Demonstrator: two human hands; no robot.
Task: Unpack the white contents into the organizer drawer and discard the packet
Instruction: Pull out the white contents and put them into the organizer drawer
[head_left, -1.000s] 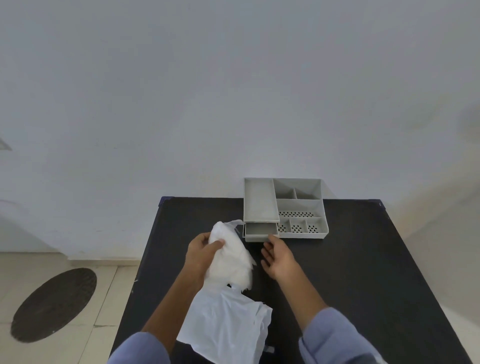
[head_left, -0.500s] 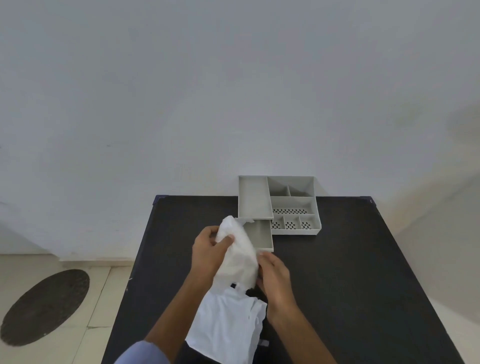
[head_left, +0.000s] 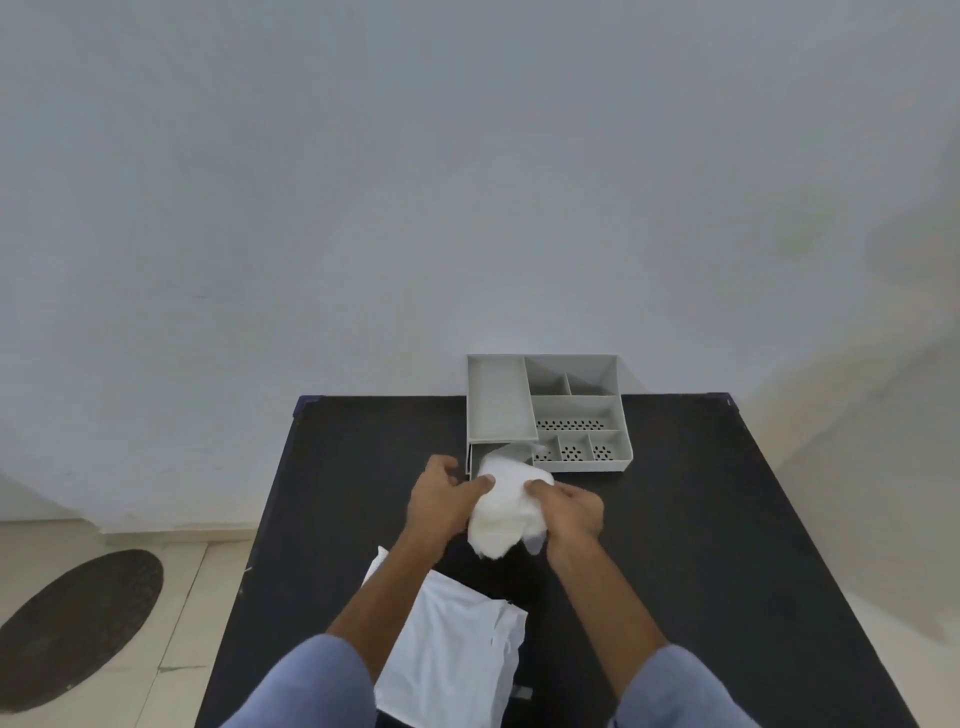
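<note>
A soft white bundle (head_left: 506, 506) is held between both hands just in front of the grey organizer (head_left: 576, 410). My left hand (head_left: 441, 496) grips its left side and my right hand (head_left: 571, 512) grips its right side. The pulled-out drawer (head_left: 471, 460) under the organizer's left tray is mostly hidden behind the bundle. The white plastic packet (head_left: 452, 660) lies flat on the black table (head_left: 701, 545) near me, partly under my left forearm.
The organizer stands at the table's far edge against a pale wall, with several small perforated compartments (head_left: 576, 452) on its right. Left of the table is a tiled floor with a dark oval mat (head_left: 72, 629).
The drawer was pulled out by my right hand, which then came onto the bundle. Both hands have carried the bundle forward over the drawer. The packet now lies apart from the bundle.
</note>
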